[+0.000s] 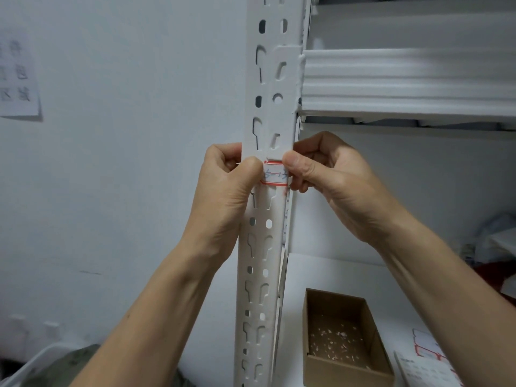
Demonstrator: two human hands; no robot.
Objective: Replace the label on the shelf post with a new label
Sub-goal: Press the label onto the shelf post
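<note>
A white slotted shelf post [268,107] runs up the middle of the head view. On it, at hand height, sits a small white label [276,174] with red borders and blue handwriting. My left hand [226,191] is at the post's left side, thumb pressing the label's left end, fingers curled behind the post. My right hand [329,174] is at the right side, thumb on the label's right end and fingers curled round the post's edge. Both ends of the label are hidden under the thumbs.
An open cardboard box [346,339] with several paper scraps stands on the white shelf board [335,275] at lower right. A sheet of red-bordered labels [427,347] lies beside it. White foam sheets [405,79] fill the shelf above. A paper notice [18,76] hangs on the left wall.
</note>
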